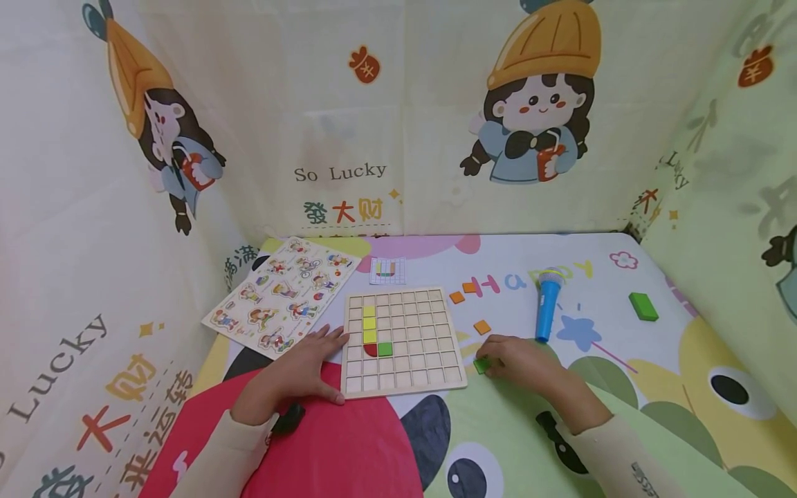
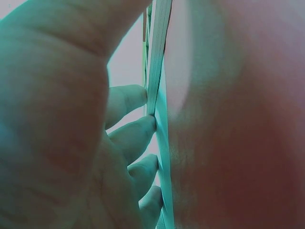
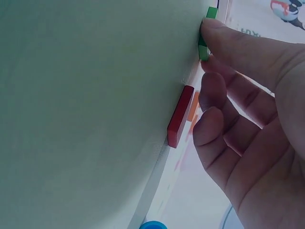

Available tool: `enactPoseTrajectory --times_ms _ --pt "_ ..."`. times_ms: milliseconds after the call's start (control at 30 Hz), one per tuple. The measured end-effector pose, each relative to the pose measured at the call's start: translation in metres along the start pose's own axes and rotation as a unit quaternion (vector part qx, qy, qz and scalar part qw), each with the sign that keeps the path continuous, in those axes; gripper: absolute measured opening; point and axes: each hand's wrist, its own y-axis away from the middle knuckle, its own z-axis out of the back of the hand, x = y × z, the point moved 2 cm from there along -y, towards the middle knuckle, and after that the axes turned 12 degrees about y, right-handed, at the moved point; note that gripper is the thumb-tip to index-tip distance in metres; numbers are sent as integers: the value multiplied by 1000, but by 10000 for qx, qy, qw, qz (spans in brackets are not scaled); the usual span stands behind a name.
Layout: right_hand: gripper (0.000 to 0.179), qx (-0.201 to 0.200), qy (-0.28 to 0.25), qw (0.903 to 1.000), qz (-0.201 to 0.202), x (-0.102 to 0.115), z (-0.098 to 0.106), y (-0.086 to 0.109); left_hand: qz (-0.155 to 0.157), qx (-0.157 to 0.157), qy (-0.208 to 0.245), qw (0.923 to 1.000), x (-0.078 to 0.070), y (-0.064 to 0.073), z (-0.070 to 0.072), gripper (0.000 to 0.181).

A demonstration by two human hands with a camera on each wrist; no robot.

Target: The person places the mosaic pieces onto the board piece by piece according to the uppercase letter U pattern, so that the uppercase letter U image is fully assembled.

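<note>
My left hand lies along the left side of the wooden grid board. Its fingertips touch the edge, and the thumb reaches the near left corner. On the board, yellow square tiles form a column above a red rounded tile, with a green square tile beside it. Right of the board, my right hand pinches another green tile between thumb and fingers, low over the tablecloth. A red tile near its curled fingers shows in the right wrist view; the hand hides it from the head view.
Orange tiles lie between the board and a blue toy microphone. A green block is farther right. Behind the board is a small printed pattern card; a picture board lies at the left. Printed curtains enclose the table.
</note>
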Motion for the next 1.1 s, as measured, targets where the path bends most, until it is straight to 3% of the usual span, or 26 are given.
enactPoseTrajectory --times_ms 233,533,1100 --pt "33 -20 44 10000 -5 1 1 0 -10 -26 25 10000 -1 2 1 117" --pt "38 -401 328 9981 335 4 1 -4 27 -50 69 10000 -1 2 1 117" --pt "36 -496 92 9950 860 18 7 -26 22 -48 -23 10000 1 1 -1 119"
